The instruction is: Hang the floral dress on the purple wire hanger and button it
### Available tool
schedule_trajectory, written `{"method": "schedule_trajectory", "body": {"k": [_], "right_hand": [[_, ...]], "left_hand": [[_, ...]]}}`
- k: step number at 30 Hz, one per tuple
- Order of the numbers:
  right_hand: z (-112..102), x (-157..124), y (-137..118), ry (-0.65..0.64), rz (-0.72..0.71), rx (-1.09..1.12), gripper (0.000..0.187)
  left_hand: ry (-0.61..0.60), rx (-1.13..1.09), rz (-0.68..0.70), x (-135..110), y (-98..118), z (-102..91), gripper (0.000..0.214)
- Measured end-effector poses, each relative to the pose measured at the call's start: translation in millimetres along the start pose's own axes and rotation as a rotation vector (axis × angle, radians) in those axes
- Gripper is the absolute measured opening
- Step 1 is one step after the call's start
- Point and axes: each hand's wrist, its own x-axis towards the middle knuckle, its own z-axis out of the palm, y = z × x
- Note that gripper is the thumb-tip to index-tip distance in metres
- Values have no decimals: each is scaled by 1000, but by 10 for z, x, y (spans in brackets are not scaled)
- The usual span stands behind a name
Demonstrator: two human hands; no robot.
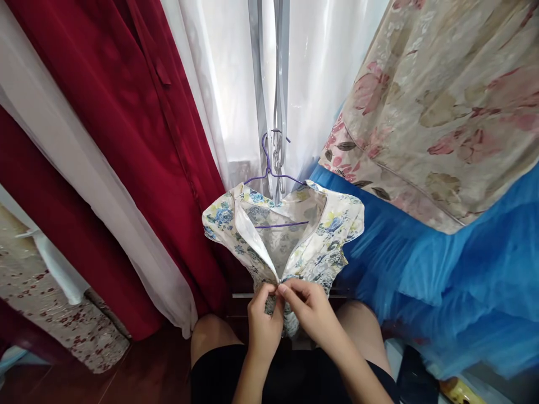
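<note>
A small floral blouse (324,235), white with blue and yellow flowers, hangs on a purple wire hanger (269,168) in front of me. Its front opening gapes at the top and meets lower down. My left hand (263,322) pinches the left front edge there with fingers closed. My right hand (311,314) pinches the right front edge, thumb and forefinger touching the left hand's fingertips. Both hands meet at the placket just below the open neckline.
A dark red garment (126,140) and white sheer fabric (76,163) hang at left. A beige floral garment (442,112) and blue tulle (455,280) hang at right. A bright white curtain (236,84) is behind. My knees and black shorts (236,373) are below.
</note>
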Motion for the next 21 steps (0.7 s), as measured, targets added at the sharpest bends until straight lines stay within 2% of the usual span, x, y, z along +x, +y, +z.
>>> {"method": "schedule_trajectory", "body": {"k": [3, 7, 11, 14, 17, 19, 21], "right_hand": [[-296, 235, -112, 7, -131, -328, 38], [-691, 712, -423, 0, -362, -723, 36], [-964, 1157, -859, 215, -519, -873, 35], [-1059, 1332, -1061, 315, -535, -912, 31], [-1040, 1341, -1071, 307, -503, -852, 28], [-971, 1281, -1009, 298, -492, -692, 31], [-877, 1204, -942, 287, -452, -430, 32]], "left_hand": [[-98, 94, 65, 65, 76, -96, 17], [-250, 164, 31, 79, 212, -164, 21], [-354, 129, 46, 48, 362, -84, 20], [-427, 151, 53, 30, 427, -22, 19], [-457, 158, 45, 87, 394, -47, 17], [-429, 153, 63, 213, 362, -114, 13], [-302, 142, 110, 425, 396, -199, 10]]}}
